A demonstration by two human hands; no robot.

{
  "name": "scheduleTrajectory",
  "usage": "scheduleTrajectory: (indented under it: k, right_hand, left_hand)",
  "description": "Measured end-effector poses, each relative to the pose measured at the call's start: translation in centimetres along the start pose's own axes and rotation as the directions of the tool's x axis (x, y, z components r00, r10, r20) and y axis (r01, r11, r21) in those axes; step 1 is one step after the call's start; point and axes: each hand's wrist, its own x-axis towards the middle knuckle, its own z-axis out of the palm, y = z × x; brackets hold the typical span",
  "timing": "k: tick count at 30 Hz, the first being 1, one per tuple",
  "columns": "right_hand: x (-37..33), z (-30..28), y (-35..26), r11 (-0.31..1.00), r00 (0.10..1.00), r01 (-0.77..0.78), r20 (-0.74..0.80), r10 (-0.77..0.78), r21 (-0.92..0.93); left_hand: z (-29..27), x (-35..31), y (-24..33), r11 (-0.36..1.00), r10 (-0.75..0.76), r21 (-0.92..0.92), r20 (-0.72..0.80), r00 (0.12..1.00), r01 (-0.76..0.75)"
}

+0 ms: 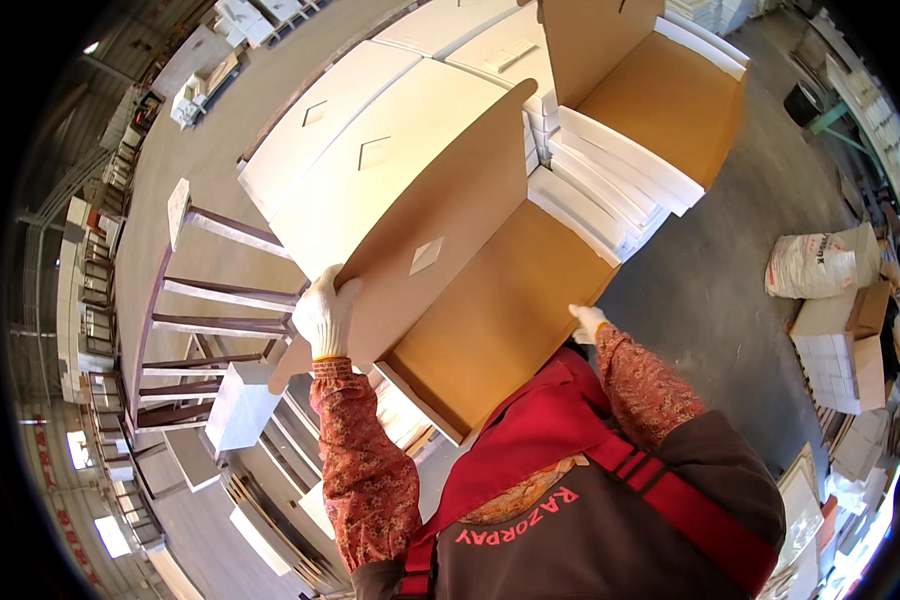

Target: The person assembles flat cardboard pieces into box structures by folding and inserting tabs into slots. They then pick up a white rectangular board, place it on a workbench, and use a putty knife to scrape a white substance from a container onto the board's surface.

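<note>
A: Where is the open box (500, 320)?

B: Directly in front of the person's body, its brown inside bare to view. Its lid (450, 215) stands raised along the left side, and the near end of the box comes close to the red apron (540, 410). What bears it from below is mostly hidden.

A: How does the left hand (325, 312) stand?

B: It wears a white glove and is closed over the lid's upper edge near the close end — the thumb lies on the brown inner face, so it has hold of the cardboard.

A: And the right hand (587, 322)?

B: Gloved too, at the right-hand edge of the box, fingers partly extended. Whether it grips that edge or merely touches it, one cannot tell.

A: What lies around them?

B: Beyond the lid, pale boxes (340, 190) lie side by side. Farther off at the right is a second open box (660, 100), lid up. A dark wooden rack (220, 325) stands at the left; well to the right, a white sack (810, 265) sits near a carton (870, 340).
</note>
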Motion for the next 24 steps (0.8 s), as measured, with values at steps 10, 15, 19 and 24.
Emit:
scheduleTrajectory:
  k: [10,15,19,24]
  right_hand:
    - [4.1,2.6,-0.7,-0.216,0.759,0.488,0.533,-0.374,-0.846]
    - [7.0,2.3,2.2,-0.313,0.733,0.368,0.481,-0.481,-0.875]
    - [8.0,2.3,2.1,-0.293,0.799,0.433,0.513,-0.313,-0.852]
    - [7.2,2.4,0.2,-0.334,0.744,0.543,0.625,-0.234,-0.771]
  left_hand:
    - [2.2,5.0,2.8,0.995,0.102,-0.002,-0.087,0.991,-0.103]
    - [1.5,5.2,3.5,0.997,0.08,-0.003,-0.022,0.997,-0.08]
    - [0.6,4.9,2.7,0.999,-0.036,0.002,0.074,0.997,0.036]
    - [0.4,6.7,2.7,0.994,-0.109,0.032,0.063,0.992,0.107]
